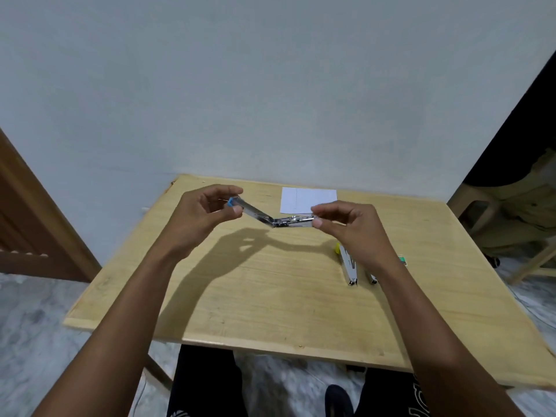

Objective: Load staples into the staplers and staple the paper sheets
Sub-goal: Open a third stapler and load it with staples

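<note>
A silver stapler with a blue end cap (272, 216) is swung wide open and held above the wooden table (270, 296). My left hand (204, 215) pinches its blue-capped arm, and my right hand (349, 227) pinches the tip of its other arm. White paper sheets (307, 200) lie at the table's far edge, behind the stapler. A second silver stapler with a yellow end (347, 266) lies open on the table, partly hidden under my right wrist. A small green staple box (402, 260) sits to the right of it.
A grey wall stands right behind the table. A wooden door frame (36, 221) is on the left, and a wooden stool with cloth on it (511, 224) is on the right. My legs show below the table's near edge.
</note>
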